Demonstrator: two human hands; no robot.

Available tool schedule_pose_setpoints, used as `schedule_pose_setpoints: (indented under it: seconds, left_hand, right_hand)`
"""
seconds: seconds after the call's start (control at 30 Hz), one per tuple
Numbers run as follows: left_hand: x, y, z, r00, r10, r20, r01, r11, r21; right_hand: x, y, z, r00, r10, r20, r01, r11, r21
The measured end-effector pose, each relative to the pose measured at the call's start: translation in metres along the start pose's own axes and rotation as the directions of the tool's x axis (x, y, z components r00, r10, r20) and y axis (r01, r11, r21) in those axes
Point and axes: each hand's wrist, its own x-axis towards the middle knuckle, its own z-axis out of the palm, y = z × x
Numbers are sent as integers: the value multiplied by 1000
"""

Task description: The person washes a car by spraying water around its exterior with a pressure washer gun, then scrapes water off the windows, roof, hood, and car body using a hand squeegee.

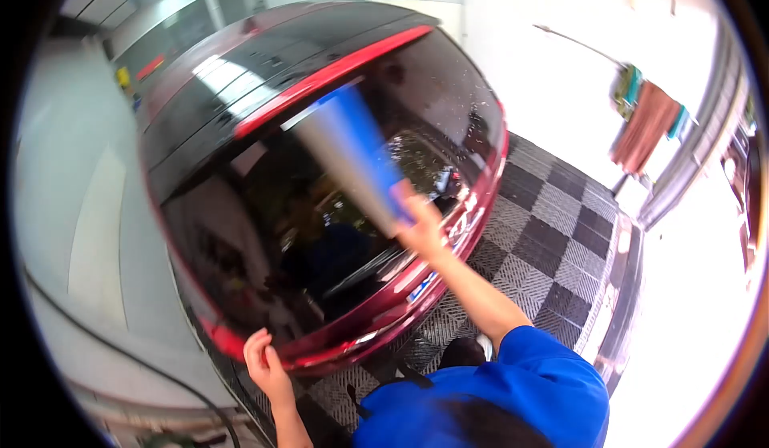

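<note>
A dark red car (400,300) stands with its rear toward me. My right hand (419,222) is closed on one end of a blue and grey towel (356,148), which stretches up across the wet rear window (280,208). Motion blurs the towel, so I cannot tell how much of it touches the glass. Water drops dot the glass's upper right part. Low at the left, my left hand (267,368) is beside the tail light (223,340), fingers loosely bent and apart, holding nothing.
Below the window's lower edge lies the rear wiper (364,272). Black and grey floor tiles (545,240) run along the car's right. Brown and green cloths (647,124) hang on the right. A dark hose (132,357) runs along the left wall.
</note>
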Motion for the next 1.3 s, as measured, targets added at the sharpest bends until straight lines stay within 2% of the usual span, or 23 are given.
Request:
schedule_pose_setpoints:
  seconds: [0.07,0.13,0.2,0.27,0.33,0.37,0.4,0.47,0.53,0.6,0.63,0.67,0.73,0.77,0.83,0.9,0.97,1.0,1.07,1.13,1.17,1.27,1.3]
  left_hand:
    - [45,41,58,965,176,197,-192,979,65]
    - [53,63,85,918,274,286,-336,921,198]
    - [33,49,99,968,147,203,-193,954,230]
    - [3,27,117,998,-61,31,52,966,254]
    - [11,65,169,992,-123,0,121,975,189]
    - [21,88,197,985,-173,-29,175,978,117]
    - [30,109,221,993,-113,22,109,982,152]
    - [48,151,253,971,55,231,-137,924,357]
    - [41,163,262,958,36,285,-155,900,406]
    - [25,166,255,967,-20,254,-99,889,447]
    - [14,168,255,973,-104,204,-11,869,495]
    - [6,175,259,968,-131,212,4,858,514]
    - [2,181,274,967,-217,131,130,868,479]
    - [2,179,284,967,-203,156,109,878,467]
    - [14,178,314,955,-196,223,80,894,441]
    - [17,178,331,917,-160,365,-25,891,453]
    - [19,190,347,918,-244,312,91,896,434]
    - [19,188,347,910,-222,350,56,903,426]
    - [14,187,344,902,-243,357,62,891,450]
    - [4,191,343,886,-420,196,315,856,410]
    - [2,186,347,885,-421,201,312,854,416]
    - [-13,184,338,895,-375,241,249,869,428]
    - [-14,191,339,896,-369,247,216,849,482]
  right_hand:
    - [19,-8,-22,914,-160,373,146,987,67]
    - [34,63,-51,921,-114,373,91,993,77]
    - [40,180,-78,998,67,8,-67,995,69]
    - [60,227,-121,809,548,-213,-550,833,52]
    - [56,258,-122,929,336,-155,-335,942,35]
    - [74,243,-130,991,78,109,-88,992,95]
    - [83,249,-130,928,-125,350,47,973,225]
    - [130,259,-143,711,-224,666,148,974,170]
    - [153,367,-128,893,-187,410,104,971,217]
    - [192,446,-137,997,78,-22,-78,997,-7]
    - [204,478,-143,908,406,-99,-394,911,122]
    - [213,497,-160,821,554,-140,-566,821,-73]
    - [196,469,-175,715,685,-142,-696,717,-42]
    - [170,425,-174,830,536,-152,-534,843,58]
    - [87,349,-182,920,329,213,-356,929,101]
    - [34,315,-195,890,234,392,-317,935,161]
    - [16,347,-206,769,105,631,-66,994,-86]
    - [2,397,-203,892,206,402,-131,970,-206]
    - [24,468,-201,799,575,-175,-598,790,-131]
    - [24,546,-195,345,904,-251,-810,422,408]
    - [44,527,-198,210,971,-111,-684,227,693]
    - [-7,518,-164,252,967,-43,-665,205,718]
    - [-42,521,-142,258,933,-251,-603,359,713]
